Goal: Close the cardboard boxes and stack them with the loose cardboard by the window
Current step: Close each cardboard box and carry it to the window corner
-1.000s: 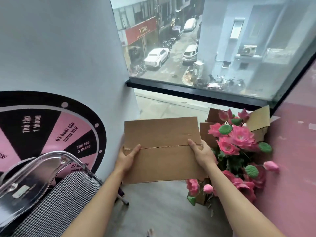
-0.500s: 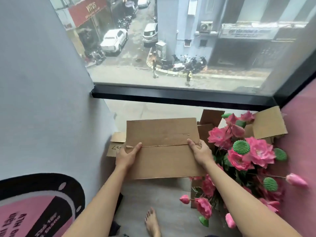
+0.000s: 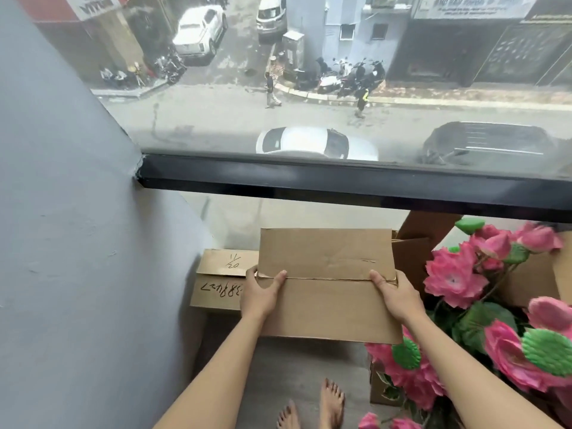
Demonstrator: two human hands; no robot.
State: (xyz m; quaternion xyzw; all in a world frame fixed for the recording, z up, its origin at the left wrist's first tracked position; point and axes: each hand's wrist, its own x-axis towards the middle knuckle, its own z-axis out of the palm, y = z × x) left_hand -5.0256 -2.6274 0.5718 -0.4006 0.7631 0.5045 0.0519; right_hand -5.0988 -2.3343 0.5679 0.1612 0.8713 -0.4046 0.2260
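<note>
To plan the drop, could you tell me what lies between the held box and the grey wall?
In the head view, a marked cardboard box sits between the closed box and wall.

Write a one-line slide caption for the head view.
Both hands, left hand and right hand, grip a closed brown cardboard box above a handwritten-marked cardboard box beneath the black-framed window.

Plain brown cardboard box [image 3: 328, 286], pink-and-green flowers [image 3: 458, 274], grey wall [image 3: 77, 243].

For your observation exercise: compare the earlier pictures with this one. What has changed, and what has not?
The person has stepped closer to the window, carrying the closed box forward until the marked box by the wall came into view beneath it. Unchanged: left hand and right hand keep the same grip.
</note>
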